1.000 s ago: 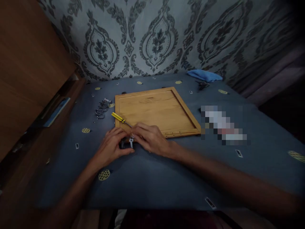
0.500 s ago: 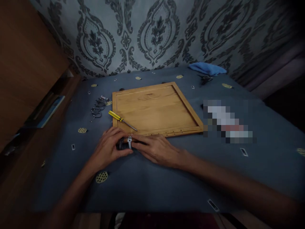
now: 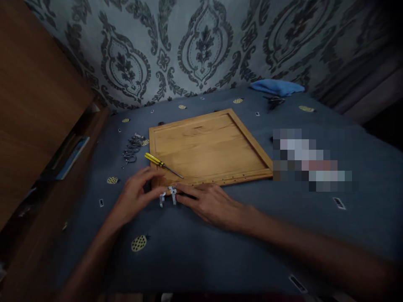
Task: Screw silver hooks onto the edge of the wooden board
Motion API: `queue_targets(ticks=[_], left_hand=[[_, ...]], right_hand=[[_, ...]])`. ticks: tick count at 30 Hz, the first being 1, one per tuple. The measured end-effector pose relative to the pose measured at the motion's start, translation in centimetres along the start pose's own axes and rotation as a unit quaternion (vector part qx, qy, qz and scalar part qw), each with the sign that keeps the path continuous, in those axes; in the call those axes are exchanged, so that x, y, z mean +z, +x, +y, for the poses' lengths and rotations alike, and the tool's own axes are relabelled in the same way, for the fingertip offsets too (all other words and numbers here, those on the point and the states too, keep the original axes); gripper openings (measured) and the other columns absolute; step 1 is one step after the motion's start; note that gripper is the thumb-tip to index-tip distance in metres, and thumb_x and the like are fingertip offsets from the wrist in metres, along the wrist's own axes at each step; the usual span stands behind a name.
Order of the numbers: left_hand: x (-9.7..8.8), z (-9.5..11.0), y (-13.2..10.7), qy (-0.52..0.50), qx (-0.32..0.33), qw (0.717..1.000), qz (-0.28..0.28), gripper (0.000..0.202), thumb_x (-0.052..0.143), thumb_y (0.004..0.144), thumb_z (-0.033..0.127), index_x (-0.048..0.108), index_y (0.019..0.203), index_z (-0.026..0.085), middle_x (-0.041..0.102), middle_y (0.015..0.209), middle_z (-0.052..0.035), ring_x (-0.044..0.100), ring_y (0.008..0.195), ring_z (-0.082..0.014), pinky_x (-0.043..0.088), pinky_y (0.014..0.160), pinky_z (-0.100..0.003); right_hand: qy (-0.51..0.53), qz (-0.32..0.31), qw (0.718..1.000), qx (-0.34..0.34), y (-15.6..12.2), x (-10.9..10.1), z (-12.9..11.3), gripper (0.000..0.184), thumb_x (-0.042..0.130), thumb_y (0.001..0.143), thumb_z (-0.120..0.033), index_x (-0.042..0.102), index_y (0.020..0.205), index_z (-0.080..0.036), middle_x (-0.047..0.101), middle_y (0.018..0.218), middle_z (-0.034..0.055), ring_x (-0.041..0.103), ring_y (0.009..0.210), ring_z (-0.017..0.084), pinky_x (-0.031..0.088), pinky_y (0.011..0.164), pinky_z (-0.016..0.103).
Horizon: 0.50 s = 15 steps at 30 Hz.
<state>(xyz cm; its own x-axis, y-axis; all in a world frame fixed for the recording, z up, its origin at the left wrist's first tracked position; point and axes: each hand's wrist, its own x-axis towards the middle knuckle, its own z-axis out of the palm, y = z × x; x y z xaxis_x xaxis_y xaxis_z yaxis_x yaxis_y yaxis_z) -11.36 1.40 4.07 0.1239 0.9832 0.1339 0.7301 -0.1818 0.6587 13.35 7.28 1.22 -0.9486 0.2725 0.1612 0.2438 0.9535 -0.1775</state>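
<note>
Where the blue patterned cloth (image 3: 201, 243) covers the table, two small metal pieces (image 3: 172, 193) are seen standing side by side, just in front of the near edge of the wooden board (image 3: 208, 147) and between the two hands. The left hand (image 3: 135, 198) is held with its fingers loosely curled, and its fingertips are set against the left one of the pieces; whether that piece is actually pinched cannot be told. The right hand (image 3: 211, 204) is laid nearly flat on the cloth, palm down and fingers stretched out, with the fingertips brought up to the right one of the pieces.

A yellow-handled screwdriver (image 3: 161, 163) is laid across the near left corner of the board, just beyond the left hand. A small heap of metal rings (image 3: 132, 147) is found on the cloth beside the board's left edge. At the far right a folded blue rag (image 3: 277, 87) is placed against the wall, with a dark tool (image 3: 274, 102) near it. A wooden cabinet (image 3: 34, 105) is seen on the left.
</note>
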Motion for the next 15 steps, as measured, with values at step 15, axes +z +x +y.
queue_targets(ticks=[15], left_hand=[[0.1,1.7,0.5,0.064,0.083,0.993,-0.056,0.038,0.068,0.097,0.048,0.065,0.127,0.026,0.073,0.124,-0.0065,0.065,0.117,-0.0273,0.052,0.101,-0.042]], right_hand=[[-0.008,-0.002,1.0,-0.003,0.0,0.3,0.2,0.048,0.06,0.092,-0.005,0.063,0.137,-0.023,0.062,0.15,0.0106,0.072,0.082,0.018,0.056,0.061,0.031]])
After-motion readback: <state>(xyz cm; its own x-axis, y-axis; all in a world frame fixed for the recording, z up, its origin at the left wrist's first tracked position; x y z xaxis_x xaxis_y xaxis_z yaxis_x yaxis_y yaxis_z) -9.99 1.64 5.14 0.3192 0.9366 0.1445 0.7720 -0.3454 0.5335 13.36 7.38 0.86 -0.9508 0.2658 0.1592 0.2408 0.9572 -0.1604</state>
